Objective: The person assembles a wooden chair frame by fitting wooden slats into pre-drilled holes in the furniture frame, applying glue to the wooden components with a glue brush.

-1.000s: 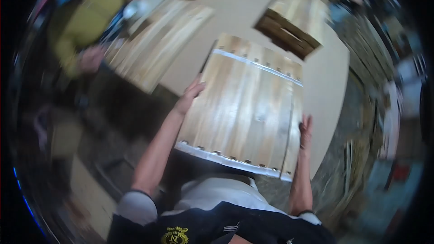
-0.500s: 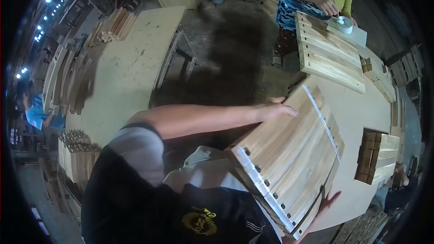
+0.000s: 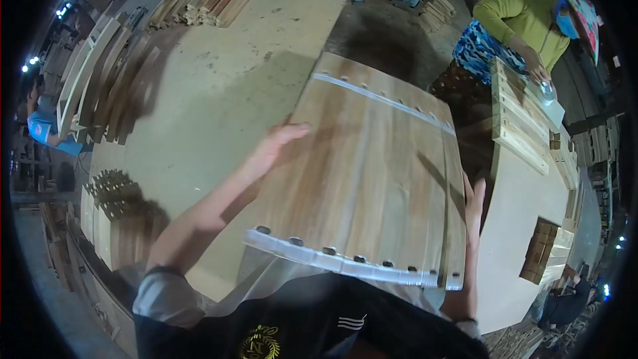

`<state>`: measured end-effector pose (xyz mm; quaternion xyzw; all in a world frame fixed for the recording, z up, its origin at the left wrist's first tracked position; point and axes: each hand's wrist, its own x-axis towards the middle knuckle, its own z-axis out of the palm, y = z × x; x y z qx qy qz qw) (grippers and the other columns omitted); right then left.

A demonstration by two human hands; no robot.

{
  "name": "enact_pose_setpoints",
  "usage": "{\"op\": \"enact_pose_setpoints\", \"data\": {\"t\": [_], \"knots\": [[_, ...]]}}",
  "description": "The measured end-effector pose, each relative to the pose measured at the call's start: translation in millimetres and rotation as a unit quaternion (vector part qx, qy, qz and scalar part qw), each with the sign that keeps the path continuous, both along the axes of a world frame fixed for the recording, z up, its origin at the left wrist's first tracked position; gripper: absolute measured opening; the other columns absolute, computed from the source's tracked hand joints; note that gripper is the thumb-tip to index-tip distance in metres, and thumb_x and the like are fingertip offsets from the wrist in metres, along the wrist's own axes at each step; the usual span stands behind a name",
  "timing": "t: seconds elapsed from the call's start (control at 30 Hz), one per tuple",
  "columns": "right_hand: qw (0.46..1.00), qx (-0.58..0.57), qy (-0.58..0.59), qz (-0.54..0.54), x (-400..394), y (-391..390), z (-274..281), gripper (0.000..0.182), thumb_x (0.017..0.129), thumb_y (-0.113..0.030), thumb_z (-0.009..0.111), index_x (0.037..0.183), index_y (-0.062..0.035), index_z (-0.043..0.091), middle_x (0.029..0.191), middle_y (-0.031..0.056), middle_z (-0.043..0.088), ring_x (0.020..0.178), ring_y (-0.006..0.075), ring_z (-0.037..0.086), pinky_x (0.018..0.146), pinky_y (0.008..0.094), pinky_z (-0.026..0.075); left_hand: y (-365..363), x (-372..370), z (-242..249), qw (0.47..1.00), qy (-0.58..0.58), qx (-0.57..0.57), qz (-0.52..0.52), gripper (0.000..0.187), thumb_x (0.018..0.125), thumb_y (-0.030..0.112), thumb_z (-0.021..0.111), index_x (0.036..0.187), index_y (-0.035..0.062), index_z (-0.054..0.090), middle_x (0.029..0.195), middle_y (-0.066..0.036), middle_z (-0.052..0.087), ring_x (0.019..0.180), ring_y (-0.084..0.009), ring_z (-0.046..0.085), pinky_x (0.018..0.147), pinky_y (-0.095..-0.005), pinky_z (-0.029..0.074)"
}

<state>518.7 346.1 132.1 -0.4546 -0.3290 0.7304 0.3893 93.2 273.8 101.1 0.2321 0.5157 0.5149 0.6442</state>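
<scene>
A wide wooden panel (image 3: 372, 173) of joined slats, with dark holes along its near and far ends and pale strips across it, is held up in front of my body. My left hand (image 3: 276, 149) grips its left edge, with the thumb on the top face. On the right edge is my right hand (image 3: 473, 203), its fingers partly hidden behind the panel. The panel hangs above the gap between two tables, its left part over the left table.
The left table (image 3: 219, 86) bears stacked sticks (image 3: 206, 0), curved wooden pieces (image 3: 100, 86) and upright blocks (image 3: 129, 219). On the right table (image 3: 518, 226) are a slatted panel (image 3: 518, 119) and a block stack (image 3: 548, 252). A co-worker (image 3: 518, 20) stands behind it.
Both hands have carried the panel left, from beside the right table toward the left table, and turned it so its near edge faces my body. My view has shifted left.
</scene>
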Motion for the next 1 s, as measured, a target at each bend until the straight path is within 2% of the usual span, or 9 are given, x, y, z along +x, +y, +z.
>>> {"op": "enact_pose_setpoints", "data": {"t": [0.07,0.27,0.37,0.57,0.63,0.73,0.8,0.93,1.0], "knots": [[0.997,0.047,-0.043,0.037,-62,24,-11,0.059,0.107,-0.044,0.029,0.146,-0.0034,0.043,0.144,0.0092,0.050,0.130,0.0195,0.047,0.112,0.0331,0.033,-23,-57,-8,0.999,-0.028,-0.007,0.025,0.058,0.095,0.032,0.056,0.142,-0.0003,0.045,0.131,-0.015,0.059,0.116,-0.0226,0.060,0.100,-0.0363,0.047],[0.974,-0.123,0.118,0.146,-253,65,-17,0.047,0.103,-0.039,0.047,0.137,-0.0069,0.055,0.129,0.0087,0.061,0.111,0.0193,0.061,0.097,0.0374,0.048,-72,-186,4,0.990,-0.107,0.010,0.087,0.058,0.099,0.036,0.046,0.142,-0.0031,0.043,0.135,-0.018,0.056,0.123,-0.0270,0.056,0.105,-0.0404,0.045],[0.983,-0.049,0.011,0.175,-323,72,-41,0.064,0.093,-0.049,0.063,0.137,-0.0036,0.053,0.127,0.0093,0.061,0.111,0.0179,0.060,0.095,0.0359,0.051,-80,-250,-35,0.979,-0.195,0.011,0.053,0.063,0.102,0.043,0.042,0.142,-0.0057,0.043,0.140,-0.018,0.052,0.124,-0.0277,0.055,0.108,-0.0414,0.044],[0.993,-0.062,0.002,0.096,-404,63,-104,0.094,0.082,-0.048,0.077,0.149,0.0021,0.035,0.146,0.0161,0.048,0.129,0.0228,0.050,0.103,0.0360,0.045,-81,-395,-148,0.992,0.089,0.065,0.057,0.065,0.103,0.047,0.037,0.146,-0.0018,0.040,0.145,-0.017,0.048,0.127,-0.0247,0.054,0.110,-0.0372,0.041],[0.984,0.011,-0.139,0.110,-431,47,-94,0.099,0.081,-0.054,0.075,0.150,0.0032,0.032,0.149,0.0180,0.044,0.136,0.0256,0.043,0.110,0.0369,0.038,-59,-344,-64,0.990,-0.073,-0.042,0.118,0.061,0.102,0.052,0.040,0.133,0.0015,0.055,0.129,-0.010,0.060,0.114,-0.0208,0.059,0.102,-0.0333,0.043],[0.914,0.096,-0.340,0.199,-451,47,-129,0.108,0.082,-0.071,0.060,0.151,0.0056,0.027,0.155,0.0251,0.031,0.147,0.0320,0.024,0.119,0.0391,0.023,-51,-424,-116,0.906,0.408,-0.114,0.015,0.057,0.097,0.058,0.048,0.106,0.0043,0.065,0.099,-0.003,0.063,0.093,-0.0152,0.057,0.087,-0.0305,0.044],[0.868,0.139,-0.412,0.241,-439,58,-142,0.110,0.082,-0.076,0.053,0.151,0.0060,0.026,0.156,0.0269,0.027,0.149,0.0337,0.018,0.120,0.0400,0.022,-40,-412,-112,0.900,0.417,-0.080,0.096,0.057,0.093,0.062,0.055,0.089,0.0058,0.063,0.081,0.000,0.056,0.081,-0.0115,0.049,0.077,-0.0286,0.042],[0.885,0.028,-0.375,0.275,-404,54,-125,0.101,0.087,-0.073,0.049,0.149,0.0054,0.032,0.154,0.0263,0.032,0.144,0.0371,0.030,0.119,0.0402,0.024,-34,-409,-109,0.896,0.402,-0.158,0.101,0.063,0.090,0.063,0.058,0.100,0.0007,0.067,0.091,-0.006,0.063,0.090,-0.0143,0.056,0.081,-0.0309,0.045],[0.877,0.012,-0.345,0.335,-399,53,-126,0.098,0.088,-0.072,0.049,0.150,0.0034,0.032,0.152,0.0259,0.035,0.140,0.0374,0.037,0.110,0.0411,0.041,-35,-408,-107,0.889,0.400,-0.176,0.134,0.070,0.088,0.065,0.060,0.107,-0.0020,0.067,0.099,-0.010,0.065,0.098,-0.0183,0.059,0.086,-0.0332,0.045]]}}
